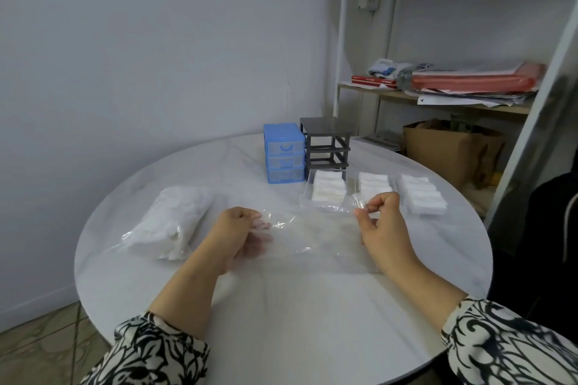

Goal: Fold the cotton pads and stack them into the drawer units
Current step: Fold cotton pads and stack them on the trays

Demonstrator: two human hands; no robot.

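An empty clear plastic bag (309, 237) is stretched above the round white table (281, 322). My left hand (240, 228) pinches its left edge and my right hand (378, 216) pinches its right edge. A clear bag full of white cotton pads (175, 222) lies at the left. Behind my hands, three clear drawers with folded pads sit side by side: one (328, 189), a second (373, 184) and a third (422, 194). A blue drawer unit (284, 153) with its drawers shut stands at the back. Next to it is a grey drawer frame (327, 144) with no drawers in it.
A shelf rack (438, 94) with papers and red folders stands to the right of the table. A brown paper bag (450, 150) sits on the floor below it. A dark chair back (550, 228) is at the far right.
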